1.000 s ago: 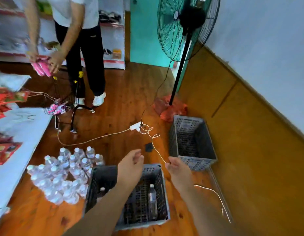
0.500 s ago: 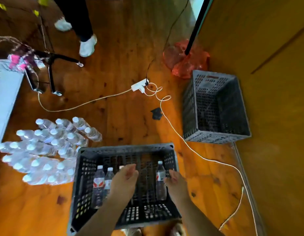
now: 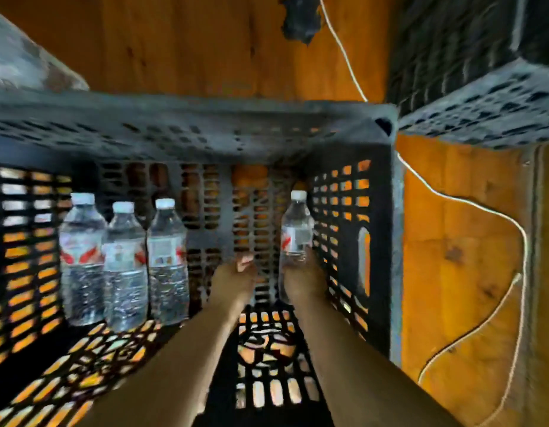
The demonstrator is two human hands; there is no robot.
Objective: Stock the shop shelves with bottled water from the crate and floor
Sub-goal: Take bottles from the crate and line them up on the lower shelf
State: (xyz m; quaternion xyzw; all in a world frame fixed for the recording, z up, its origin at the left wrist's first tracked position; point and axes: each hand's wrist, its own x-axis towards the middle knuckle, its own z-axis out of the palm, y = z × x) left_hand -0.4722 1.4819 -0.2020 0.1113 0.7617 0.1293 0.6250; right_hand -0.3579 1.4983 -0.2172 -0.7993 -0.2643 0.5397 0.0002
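Both arms have gone from the crate's rim to deep inside it since the earlier frame, and the head has dropped with them, so the crate now fills the view. The right hand wraps the lower body of the lone bottle, which stands upright just beside the crate's right wall. The left hand sits between that bottle and the three bottles standing side by side further left. Its fingers are curled in and, as far as the blur shows, they hold nothing.

The step in hand looks like lifting bottles out for the shelves. Done well, the right hand lifts straight up — the wall is close, and a tilt could catch the cap on the lattice. The thin plastic probably gives under a squeeze, so the grip wants to be firm, not crushing. The left hand would do best to move to the nearest of the three and take it round the label, so both hands come out loaded. The white cable on the floor beside the crate is worth stepping clear of.
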